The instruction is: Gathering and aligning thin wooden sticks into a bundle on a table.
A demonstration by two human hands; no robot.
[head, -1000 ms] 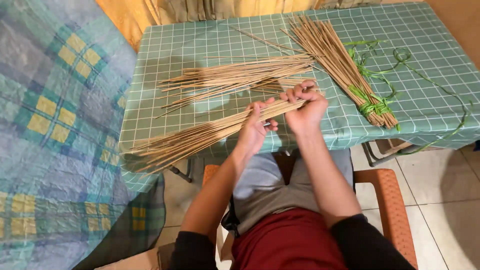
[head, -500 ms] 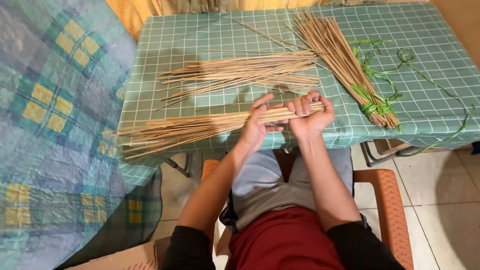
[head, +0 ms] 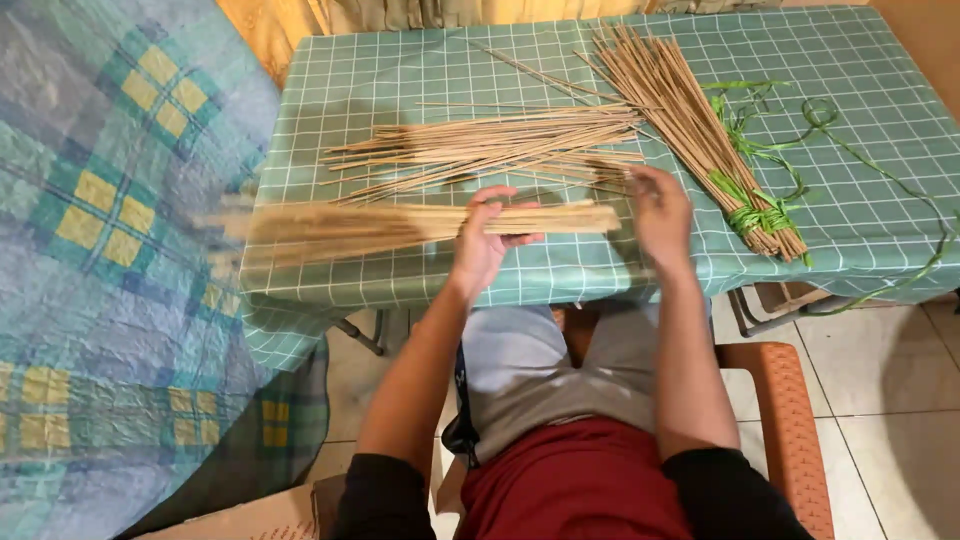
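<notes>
Head view is showing the left hand (head: pixel 482 243) closing its grip around a stick bundle (head: pixel 420 222) over the table (head: pixel 560 270) edge while the right hand (head: pixel 660 212), open and empty, is hovering beside its end, so unsupported sticks could be slipping loose.

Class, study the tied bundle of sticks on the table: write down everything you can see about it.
The tied bundle of thin tan sticks lies flat on the green checked tablecloth, running diagonally from far centre toward the near right edge. A bright green strip binding wraps it near its lower end, with loose green strands trailing right. The far ends fan out slightly. Neither hand touches it.
</notes>
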